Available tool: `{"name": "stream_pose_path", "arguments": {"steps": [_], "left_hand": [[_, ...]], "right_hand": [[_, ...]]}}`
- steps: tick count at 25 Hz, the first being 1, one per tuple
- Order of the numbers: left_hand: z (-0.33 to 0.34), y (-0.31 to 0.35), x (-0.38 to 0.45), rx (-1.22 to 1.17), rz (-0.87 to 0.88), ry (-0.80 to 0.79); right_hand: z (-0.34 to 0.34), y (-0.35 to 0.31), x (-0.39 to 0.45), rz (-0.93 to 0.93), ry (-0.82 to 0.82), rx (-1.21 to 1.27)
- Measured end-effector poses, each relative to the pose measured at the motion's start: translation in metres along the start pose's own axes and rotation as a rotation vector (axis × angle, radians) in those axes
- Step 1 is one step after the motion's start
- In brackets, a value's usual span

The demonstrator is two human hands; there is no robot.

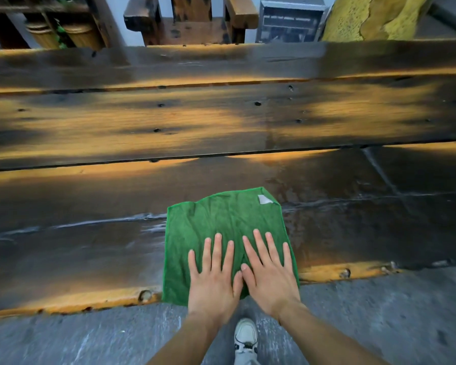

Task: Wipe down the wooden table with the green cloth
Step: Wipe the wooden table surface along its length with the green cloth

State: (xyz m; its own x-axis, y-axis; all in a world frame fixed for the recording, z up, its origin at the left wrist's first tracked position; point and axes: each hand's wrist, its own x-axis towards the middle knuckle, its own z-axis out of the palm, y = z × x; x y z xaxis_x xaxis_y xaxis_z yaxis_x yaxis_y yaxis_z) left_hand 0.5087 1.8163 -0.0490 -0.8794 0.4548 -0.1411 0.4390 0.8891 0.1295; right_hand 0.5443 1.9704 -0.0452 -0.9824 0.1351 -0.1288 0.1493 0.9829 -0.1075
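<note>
A green cloth (216, 219) with a small white tag at its far right corner lies spread flat at the near edge of the dark wooden plank table (221, 119). Its near hem hangs slightly over the edge. My left hand (213, 275) and my right hand (269, 270) press side by side on the near half of the cloth, fingers straight and spread, thumbs touching. Wet streaks shine on the planks to the left and right of the cloth.
A wooden chair (192, 19) stands behind the table's far edge, with bamboo pots (63, 35) at the far left and a yellow carved slab (374, 17) at the far right. Grey concrete floor (77, 338) lies below the near edge, with a white sneaker (246, 338) on it.
</note>
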Motion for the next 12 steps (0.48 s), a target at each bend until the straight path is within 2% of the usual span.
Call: {"name": "stream_pose_path", "arguments": {"steps": [5, 8, 12], "left_hand": [[0.002, 0.017, -0.008, -0.004, 0.037, -0.03], [0.0, 0.018, 0.013, 0.036, 0.109, -0.008], [-0.008, 0.023, 0.05, 0.019, 0.108, -0.023]], "right_hand": [[0.002, 0.012, -0.013, 0.035, -0.019, 0.018], [-0.002, 0.025, 0.004, 0.055, 0.001, 0.008], [-0.008, 0.039, 0.035, 0.081, 0.025, 0.004]]}}
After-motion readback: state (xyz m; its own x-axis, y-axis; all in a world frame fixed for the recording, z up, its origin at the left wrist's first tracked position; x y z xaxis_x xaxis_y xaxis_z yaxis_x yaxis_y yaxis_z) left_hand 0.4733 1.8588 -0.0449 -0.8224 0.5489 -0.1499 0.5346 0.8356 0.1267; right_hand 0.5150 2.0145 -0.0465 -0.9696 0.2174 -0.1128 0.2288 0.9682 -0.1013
